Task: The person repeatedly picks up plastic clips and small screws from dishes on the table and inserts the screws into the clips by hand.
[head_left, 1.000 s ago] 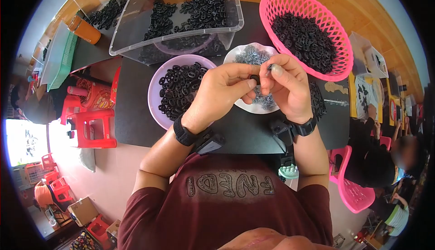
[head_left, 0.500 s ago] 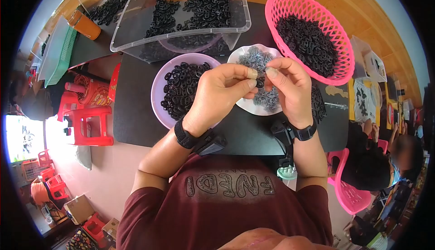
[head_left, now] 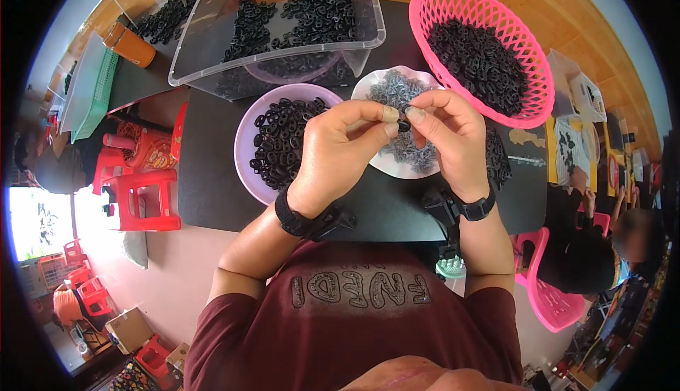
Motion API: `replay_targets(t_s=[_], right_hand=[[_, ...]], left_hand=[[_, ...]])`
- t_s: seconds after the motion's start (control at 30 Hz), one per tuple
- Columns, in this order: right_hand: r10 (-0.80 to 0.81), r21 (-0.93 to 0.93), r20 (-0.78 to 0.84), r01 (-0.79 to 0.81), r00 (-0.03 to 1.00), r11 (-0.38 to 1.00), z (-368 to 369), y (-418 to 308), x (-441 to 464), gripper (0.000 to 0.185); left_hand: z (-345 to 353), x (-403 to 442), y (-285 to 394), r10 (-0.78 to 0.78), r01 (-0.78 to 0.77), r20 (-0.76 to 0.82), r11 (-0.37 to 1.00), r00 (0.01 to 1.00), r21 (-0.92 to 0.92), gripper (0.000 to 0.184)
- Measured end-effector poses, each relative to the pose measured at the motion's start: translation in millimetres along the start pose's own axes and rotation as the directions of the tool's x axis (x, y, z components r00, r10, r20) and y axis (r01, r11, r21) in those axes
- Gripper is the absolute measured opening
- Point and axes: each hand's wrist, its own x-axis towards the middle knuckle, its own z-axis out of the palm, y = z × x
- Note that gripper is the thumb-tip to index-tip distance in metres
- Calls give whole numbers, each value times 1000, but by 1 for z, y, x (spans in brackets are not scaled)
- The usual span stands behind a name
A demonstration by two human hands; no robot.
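Between thumb and index finger, my left hand (head_left: 338,143) pinches a small black oval piece (head_left: 404,127). The fingertips of my right hand (head_left: 453,139) are pressed together at the upper side of that piece; what they hold is too small to name. Both hands meet over a white scalloped plate (head_left: 386,166) heaped with small clear-grey parts (head_left: 397,88). Left of the plate, partly behind my left wrist, a lilac bowl (head_left: 243,151) holds many black oval pieces (head_left: 280,143).
A clear bin (head_left: 276,54) of black pieces stands behind the bowl. At the back right is a pink basket (head_left: 542,86) of black pieces. More black pieces (head_left: 498,161) lie right of my right hand. Other people (head_left: 577,246) sit at the far right.
My hands have come together at the fingertips. The black piece, flat and facing up half a second ago, now looks tilted between them.
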Motion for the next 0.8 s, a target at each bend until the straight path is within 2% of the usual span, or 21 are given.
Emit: replay_targets(t_s=[0.13, 0.8], right_hand=[[26, -65, 17, -24, 1000, 998, -3, -2, 0, 13], [-5, -104, 49, 10, 999, 995, -2, -4, -2, 10]], left_hand=[[1, -1, 1, 15, -15, -11, 1000, 1000, 23, 16], [2, -2, 0, 72, -70, -20, 994, 997, 79, 13]])
